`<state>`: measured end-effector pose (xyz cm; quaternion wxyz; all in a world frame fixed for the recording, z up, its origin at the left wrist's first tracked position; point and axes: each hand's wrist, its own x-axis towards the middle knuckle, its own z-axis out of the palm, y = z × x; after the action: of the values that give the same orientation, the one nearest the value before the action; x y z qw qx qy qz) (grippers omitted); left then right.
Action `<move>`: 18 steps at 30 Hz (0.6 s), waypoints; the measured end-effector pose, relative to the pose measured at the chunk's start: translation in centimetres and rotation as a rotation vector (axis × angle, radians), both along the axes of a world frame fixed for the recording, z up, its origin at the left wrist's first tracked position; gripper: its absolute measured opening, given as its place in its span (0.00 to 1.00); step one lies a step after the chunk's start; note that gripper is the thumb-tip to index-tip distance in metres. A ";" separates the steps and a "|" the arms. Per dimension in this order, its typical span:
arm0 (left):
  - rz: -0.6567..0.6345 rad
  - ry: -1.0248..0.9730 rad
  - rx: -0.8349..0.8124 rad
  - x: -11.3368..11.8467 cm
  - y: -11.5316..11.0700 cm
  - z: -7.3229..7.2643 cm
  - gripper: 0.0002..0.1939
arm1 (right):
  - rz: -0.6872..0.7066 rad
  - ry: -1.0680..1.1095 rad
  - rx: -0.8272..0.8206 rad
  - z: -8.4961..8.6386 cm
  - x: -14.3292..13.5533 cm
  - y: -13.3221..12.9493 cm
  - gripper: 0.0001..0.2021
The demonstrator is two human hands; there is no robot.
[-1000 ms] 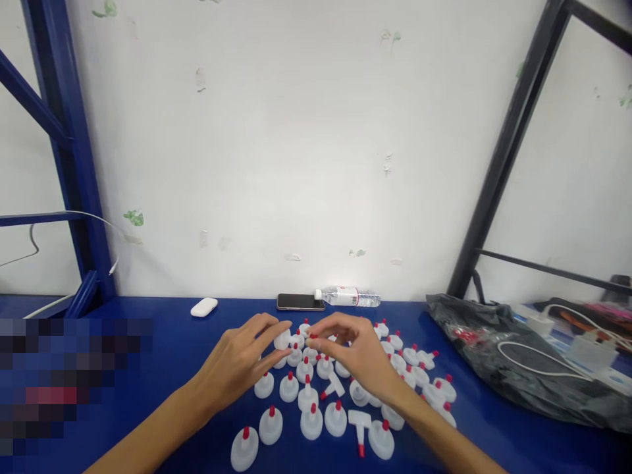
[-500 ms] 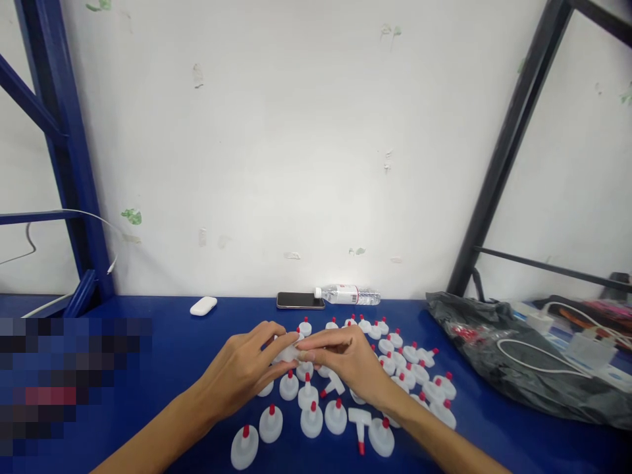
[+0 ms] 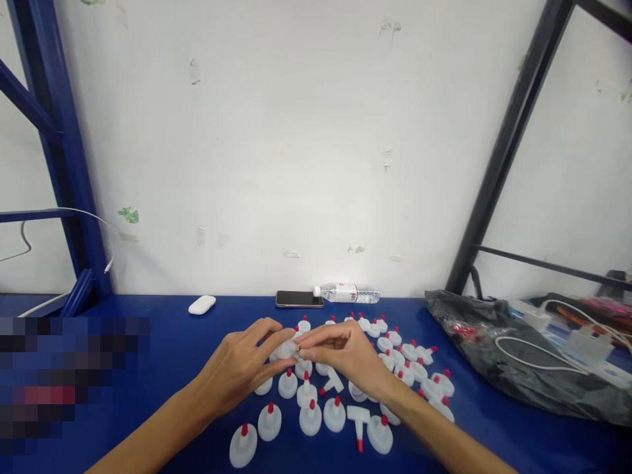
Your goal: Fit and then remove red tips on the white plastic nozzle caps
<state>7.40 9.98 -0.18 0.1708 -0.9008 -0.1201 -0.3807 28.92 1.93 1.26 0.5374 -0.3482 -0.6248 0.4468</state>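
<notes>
My left hand (image 3: 247,355) is closed around a translucent white bottle cap (image 3: 285,349) with a nozzle, held sideways above the table. The fingertips of my right hand (image 3: 340,349) pinch the nozzle end of that same cap, where any red tip is hidden. Beneath and around both hands stand many white nozzle caps with red tips, such as an upright nozzle cap (image 3: 311,419) in front. Lying on its side is another nozzle cap (image 3: 359,421), its red tip toward me.
The caps cover the middle of the blue table (image 3: 187,368). At the back are a white earphone case (image 3: 202,305), a phone (image 3: 299,299) and a water bottle (image 3: 350,293). A dark plastic bag (image 3: 513,368) holding small red pieces, with a white cable (image 3: 533,362), occupies the right.
My right fingers have shifted slightly at the nozzle end of the held cap. The left hand keeps its grip, and the view has moved a little.
</notes>
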 end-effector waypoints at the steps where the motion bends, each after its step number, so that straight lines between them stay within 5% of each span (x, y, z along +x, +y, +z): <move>1: -0.006 -0.009 0.012 0.0 0.1 -0.1 0.17 | 0.022 0.010 -0.013 0.0 0.0 0.0 0.10; 10: -0.034 -0.059 0.104 0.1 -0.5 0.4 0.14 | 0.100 0.023 -0.132 0.0 0.2 0.1 0.32; 18: -0.050 -0.138 0.164 0.0 -0.7 -0.5 0.14 | 0.324 0.056 -0.113 -0.8 -0.8 0.0 0.23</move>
<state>7.37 9.23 -0.63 0.2257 -0.8582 -0.0775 -0.4545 28.10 1.92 0.43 0.4550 -0.2601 -0.6314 0.5715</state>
